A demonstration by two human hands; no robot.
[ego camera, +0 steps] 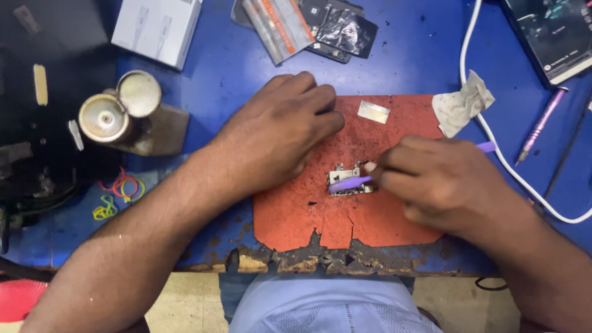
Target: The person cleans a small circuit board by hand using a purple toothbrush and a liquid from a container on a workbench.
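Both our hands work on the red mat [382, 222]: right hand [441, 185] fingers pinch a purple tool [350, 182] over the circuit board [346, 179], left hand [280, 132] fingers curled empty beside it.

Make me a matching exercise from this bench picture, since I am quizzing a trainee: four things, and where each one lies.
Things:
1. circuit board
2. crumpled tissue
3. rubber bands
4. white box

Places:
A. far left corner of the blue table
B. on the red mat, under the purple tool's tip
C. at the mat's far right corner
D. on the table, left of the left forearm

Pairs: 1-B, 2-C, 3-D, 4-A
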